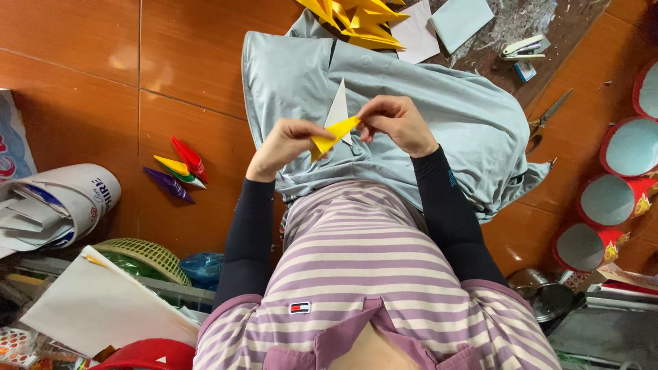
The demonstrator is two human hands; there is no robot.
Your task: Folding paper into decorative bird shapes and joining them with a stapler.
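Note:
Both hands hold one piece of yellow paper (334,133), folded to a pointed shape with a white underside sticking up. My left hand (286,142) pinches its lower left end. My right hand (396,122) pinches the upper right end. The hands hover over a light grey cloth (452,103) spread across my lap. A pile of finished yellow folded pieces (360,20) lies at the top edge of the cloth.
Several coloured folded paper cones (177,171) lie on the orange tile floor at left. Scissors (546,116) and a stapler (522,46) lie at upper right. Red paper cylinders (610,199) line the right edge. Rolled papers (58,205) and a green basket (147,255) sit at left.

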